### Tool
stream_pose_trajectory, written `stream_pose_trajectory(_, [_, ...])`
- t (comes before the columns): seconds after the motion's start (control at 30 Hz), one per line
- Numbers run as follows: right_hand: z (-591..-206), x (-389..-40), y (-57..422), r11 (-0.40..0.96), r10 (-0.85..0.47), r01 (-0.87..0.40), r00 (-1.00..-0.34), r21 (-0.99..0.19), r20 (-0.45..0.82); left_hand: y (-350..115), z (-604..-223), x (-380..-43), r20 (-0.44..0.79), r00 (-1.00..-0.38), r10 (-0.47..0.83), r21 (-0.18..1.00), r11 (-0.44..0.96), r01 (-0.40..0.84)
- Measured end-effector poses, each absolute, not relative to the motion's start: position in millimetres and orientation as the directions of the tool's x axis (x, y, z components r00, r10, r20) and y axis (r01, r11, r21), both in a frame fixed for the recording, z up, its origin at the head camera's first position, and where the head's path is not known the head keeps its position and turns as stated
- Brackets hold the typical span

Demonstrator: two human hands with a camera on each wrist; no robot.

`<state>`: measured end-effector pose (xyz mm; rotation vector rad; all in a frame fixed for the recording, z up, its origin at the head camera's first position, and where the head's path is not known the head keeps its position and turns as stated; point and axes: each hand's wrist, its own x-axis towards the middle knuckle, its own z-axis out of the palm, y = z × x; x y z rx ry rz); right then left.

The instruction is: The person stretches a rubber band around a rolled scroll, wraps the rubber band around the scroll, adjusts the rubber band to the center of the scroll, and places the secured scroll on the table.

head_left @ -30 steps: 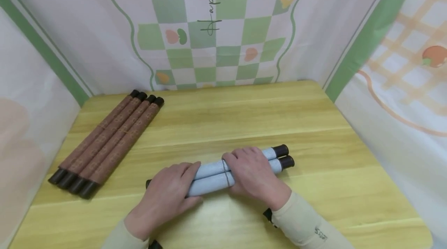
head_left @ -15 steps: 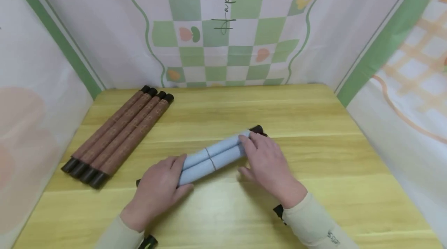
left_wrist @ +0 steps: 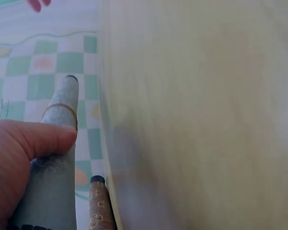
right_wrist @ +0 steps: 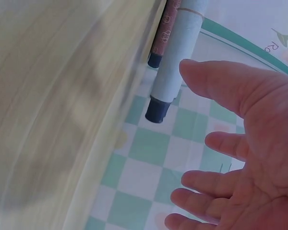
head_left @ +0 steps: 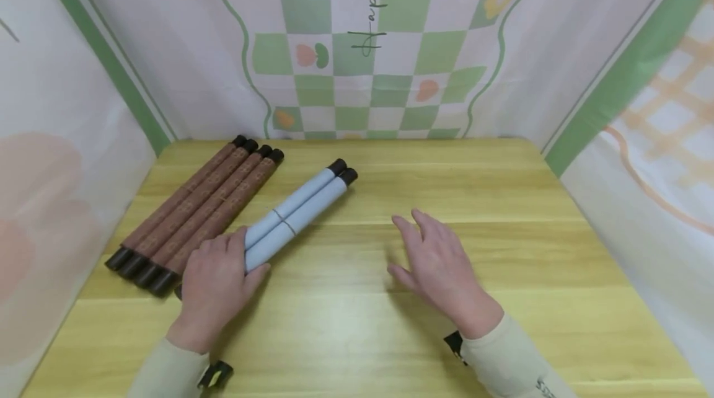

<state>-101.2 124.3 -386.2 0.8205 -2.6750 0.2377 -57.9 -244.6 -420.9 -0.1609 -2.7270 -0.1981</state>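
Observation:
Two light-blue rolled scrolls [head_left: 312, 212] with black end knobs lie side by side, bound by a thin cord around their middle. My left hand [head_left: 214, 274] grips their near end, and they slant away to the upper right. In the left wrist view, the thumb presses along a pale scroll [left_wrist: 53, 191]; the fingers under it are hidden. My right hand [head_left: 446, 268] hovers over the table's right half, holding nothing, its fingers spread and relaxed. Several brown patterned scrolls [head_left: 198, 209] with black ends lie in a row just left of the blue pair.
A wood-grain table [head_left: 362, 336] with rounded corners carries everything. Behind it hangs a green-and-white checked cloth [head_left: 351, 88]; printed cloth walls also enclose the left [head_left: 50, 199] and right [head_left: 669, 199] sides.
The blue scrolls have shifted left towards the brown row and turned steeper, carried by my left hand. My right hand has let go of them and stays on the right. The head view has shifted slightly.

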Motion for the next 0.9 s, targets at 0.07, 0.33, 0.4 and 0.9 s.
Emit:
stream_pose_trajectory(0.07, [-386.6, -101.0, 124.1, 0.817, -0.519, -0.573, -0.777, -0.061, 0.356, -246.8, -420.7, -58.9, 0.389, -0.92, 0.052, 0.127, 0.986, 0.11])
stream_pose_trajectory(0.33, [-389.9, -99.3, 124.7, 0.805, -0.533, -0.591, -0.76, -0.053, 0.373, -254.8, -422.6, -63.4, 0.407, -0.913, -0.031, 0.156, 0.987, 0.036])
stream_pose_trajectory(0.4, [-390.4, -98.9, 125.0, 0.803, -0.536, -0.594, -0.755, -0.048, 0.376, -257.2, -424.1, -64.6, 0.411, -0.91, -0.049, 0.156, 0.988, 0.017])
stream_pose_trajectory(0.9, [-390.2, -96.6, 124.0, 0.822, -0.526, -0.567, -0.796, -0.061, 0.3, -266.9, -429.2, -71.0, 0.366, -0.923, -0.121, 0.151, 0.986, -0.069])
